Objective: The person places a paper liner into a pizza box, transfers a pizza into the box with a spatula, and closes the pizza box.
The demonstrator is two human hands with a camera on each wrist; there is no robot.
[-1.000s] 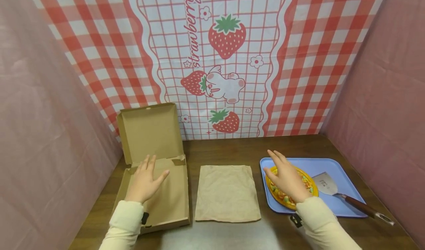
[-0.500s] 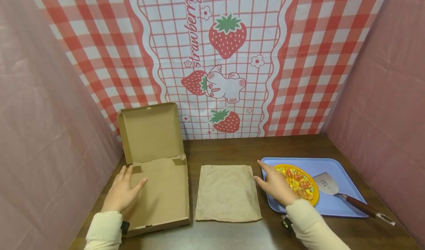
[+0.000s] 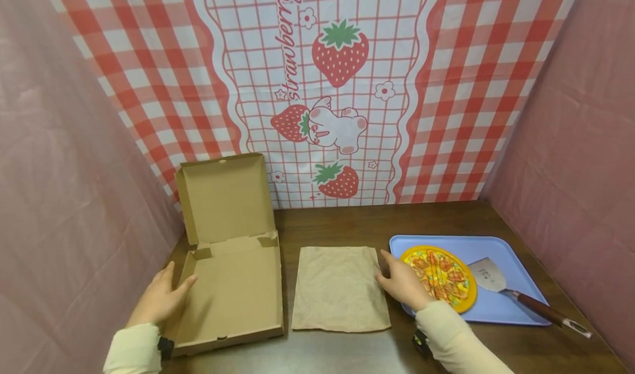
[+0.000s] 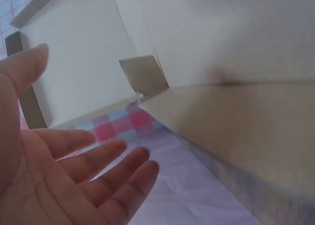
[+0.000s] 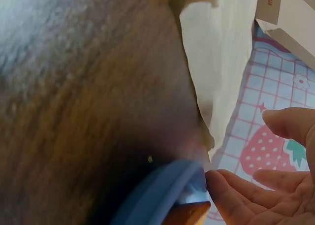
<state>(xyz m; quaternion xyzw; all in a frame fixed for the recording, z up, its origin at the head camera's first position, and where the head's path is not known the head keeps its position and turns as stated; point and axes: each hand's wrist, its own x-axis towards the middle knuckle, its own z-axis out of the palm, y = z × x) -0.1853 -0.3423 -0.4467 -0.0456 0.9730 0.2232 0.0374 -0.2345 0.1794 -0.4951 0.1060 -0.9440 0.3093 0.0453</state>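
At the left stands a cardboard pizza box (image 3: 233, 302) with its lid (image 3: 225, 200) raised. Beside the box's left wall is my left hand (image 3: 157, 298), its fingers extended and holding nothing; the left wrist view shows this hand (image 4: 74, 171) apart from the cardboard side. A square of crinkled brown paper (image 3: 341, 291) lies flat in the middle. My right hand (image 3: 405, 284) hovers between the paper's right edge and the blue tray (image 3: 521, 269), fingers loosely extended, covering part of the tray's left rim. On that tray lies a round pizza (image 3: 446, 277) with a yellow rim.
A pizza server (image 3: 488, 274) with a metal blade and dark handle lies on the tray, its handle sticking out past the right front. Behind the brown table (image 3: 342, 225) hangs a strawberry-print cloth (image 3: 339, 59). Pink drapes (image 3: 560, 120) bound both sides.
My left hand has moved left and nearer from over the box to its left side. The right hand has shifted left off the pizza toward the paper, uncovering most of the pizza.
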